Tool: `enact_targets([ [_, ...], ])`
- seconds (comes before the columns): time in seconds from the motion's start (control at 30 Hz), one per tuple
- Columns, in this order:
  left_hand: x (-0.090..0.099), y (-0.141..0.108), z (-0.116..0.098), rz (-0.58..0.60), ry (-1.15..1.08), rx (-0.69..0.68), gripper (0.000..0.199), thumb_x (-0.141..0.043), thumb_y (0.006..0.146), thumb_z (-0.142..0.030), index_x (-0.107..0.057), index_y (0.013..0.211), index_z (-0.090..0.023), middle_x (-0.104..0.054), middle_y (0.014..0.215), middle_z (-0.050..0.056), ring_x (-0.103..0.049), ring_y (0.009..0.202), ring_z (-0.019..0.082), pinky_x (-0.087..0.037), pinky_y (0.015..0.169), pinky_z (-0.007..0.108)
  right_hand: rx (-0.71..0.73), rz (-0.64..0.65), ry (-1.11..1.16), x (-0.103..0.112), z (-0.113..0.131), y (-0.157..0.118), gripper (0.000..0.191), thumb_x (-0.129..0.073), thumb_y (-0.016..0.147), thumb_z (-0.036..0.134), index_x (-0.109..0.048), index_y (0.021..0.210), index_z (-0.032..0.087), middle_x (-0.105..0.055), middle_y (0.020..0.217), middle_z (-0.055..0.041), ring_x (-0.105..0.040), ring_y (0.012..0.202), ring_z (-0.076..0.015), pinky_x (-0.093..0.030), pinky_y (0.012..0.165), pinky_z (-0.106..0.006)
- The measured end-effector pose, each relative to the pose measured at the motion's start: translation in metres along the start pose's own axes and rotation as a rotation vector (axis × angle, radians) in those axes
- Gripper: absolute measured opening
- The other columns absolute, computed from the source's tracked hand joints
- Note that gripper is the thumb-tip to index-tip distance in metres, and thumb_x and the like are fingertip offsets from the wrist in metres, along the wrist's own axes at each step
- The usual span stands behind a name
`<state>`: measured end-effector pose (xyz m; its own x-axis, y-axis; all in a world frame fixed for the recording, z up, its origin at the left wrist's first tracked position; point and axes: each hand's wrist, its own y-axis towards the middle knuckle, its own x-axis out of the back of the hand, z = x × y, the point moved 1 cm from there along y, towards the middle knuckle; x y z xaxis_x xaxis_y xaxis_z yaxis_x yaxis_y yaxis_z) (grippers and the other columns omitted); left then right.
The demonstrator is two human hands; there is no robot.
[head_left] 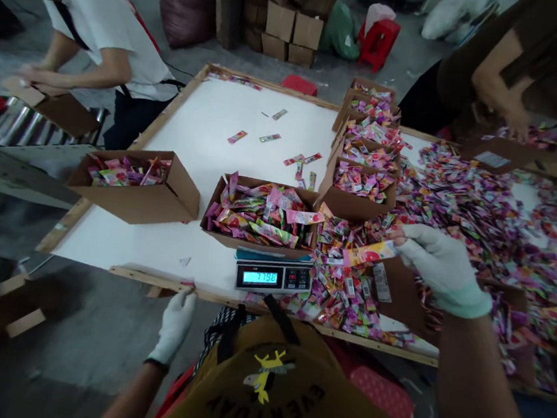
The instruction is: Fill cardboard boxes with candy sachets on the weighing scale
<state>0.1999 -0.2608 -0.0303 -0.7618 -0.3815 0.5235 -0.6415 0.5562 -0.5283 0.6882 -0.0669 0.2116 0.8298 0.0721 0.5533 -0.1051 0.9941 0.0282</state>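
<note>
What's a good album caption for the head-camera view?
A gloved right hand holds a packet near a filled box on a scale.

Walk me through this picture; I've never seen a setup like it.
There is no machine arm here: a person works in white gloves, seen by a camera worn on their head, looking forward and down. The right hand holds a small packet. The left hand is at the near edge of the white table; whether it grips anything is unclear. In front, a filled carton appears to sit on a digital scale. To the right lie heaps of loose packets.
</note>
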Motion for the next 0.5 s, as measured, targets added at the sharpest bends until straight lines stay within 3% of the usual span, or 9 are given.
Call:
enact_targets([
  [0.07,0.019,0.019,-0.034,-0.044,-0.086,-0.039,0.040,-0.058,0.083,-0.042,-0.069,0.110,-0.016,-0.074,0.102,0.013,-0.071,0.113,0.032,-0.053,0.110,0.046,0.046,0.124,-0.223,0.007,-0.014,0.004,0.023,-0.069,0.089,0.044,-0.077,0.091,0.023,-0.075,0.080,-0.0058,-0.067,0.067,-0.0213,-0.055,0.064,-0.035],
  [0.13,0.035,0.033,-0.081,-0.065,-0.214,-0.140,0.047,-0.055,0.087,-0.046,-0.068,0.118,-0.012,-0.073,0.103,0.011,-0.073,0.096,0.027,-0.059,0.099,0.044,0.089,0.229,-0.410,0.003,-0.020,0.011,0.025,-0.066,0.088,0.044,-0.079,0.097,0.024,-0.080,0.097,-0.0081,-0.074,0.090,-0.0284,-0.060,0.084,-0.041],
  [0.23,0.047,0.037,-0.163,-0.042,-0.259,-0.398,0.053,-0.051,0.094,-0.051,-0.068,0.119,-0.007,-0.073,0.116,0.013,-0.071,0.087,0.020,-0.061,0.084,0.035,0.182,0.293,-0.616,-0.026,-0.004,0.026,0.039,-0.064,0.091,0.040,-0.078,0.123,0.023,-0.077,0.124,-0.0120,-0.070,0.115,-0.0332,-0.055,0.104,-0.046],
  [0.3,0.043,0.031,-0.211,0.052,-0.172,-0.510,0.058,-0.051,0.098,-0.051,-0.067,0.122,-0.001,-0.072,0.119,0.015,-0.067,0.085,0.017,-0.057,0.074,0.028,0.278,0.318,-0.726,-0.065,0.021,0.038,0.044,-0.063,0.096,0.039,-0.074,0.134,0.021,-0.073,0.130,-0.0148,-0.067,0.119,-0.0341,-0.053,0.107,-0.046],
  [0.37,0.032,0.024,-0.245,0.228,-0.013,-0.517,0.055,-0.058,0.097,-0.048,-0.068,0.122,0.001,-0.074,0.113,0.015,-0.066,0.084,0.017,-0.051,0.066,0.022,0.375,0.387,-0.814,-0.115,0.050,0.050,0.039,-0.059,0.101,0.038,-0.076,0.132,0.022,-0.073,0.129,-0.0155,-0.065,0.118,-0.0340,-0.051,0.106,-0.046],
  [0.43,0.020,0.021,-0.264,0.396,0.110,-0.385,0.044,-0.066,0.094,-0.040,-0.072,0.113,-0.001,-0.075,0.095,0.015,-0.066,0.073,0.019,-0.048,0.058,0.023,0.410,0.569,-0.869,-0.170,0.075,0.062,0.034,-0.056,0.103,0.032,-0.082,0.122,0.022,-0.075,0.125,-0.0162,-0.066,0.120,-0.0343,-0.051,0.105,-0.045],
  [0.5,0.012,0.025,-0.271,0.476,0.142,-0.226,0.031,-0.072,0.090,-0.032,-0.075,0.097,-0.002,-0.069,0.071,0.012,-0.062,0.057,0.020,-0.048,0.054,0.027,0.378,0.769,-0.892,-0.219,0.091,0.071,0.032,-0.056,0.101,0.021,-0.086,0.113,0.020,-0.078,0.121,-0.0180,-0.069,0.119,-0.0342,-0.054,0.102,-0.042],
])
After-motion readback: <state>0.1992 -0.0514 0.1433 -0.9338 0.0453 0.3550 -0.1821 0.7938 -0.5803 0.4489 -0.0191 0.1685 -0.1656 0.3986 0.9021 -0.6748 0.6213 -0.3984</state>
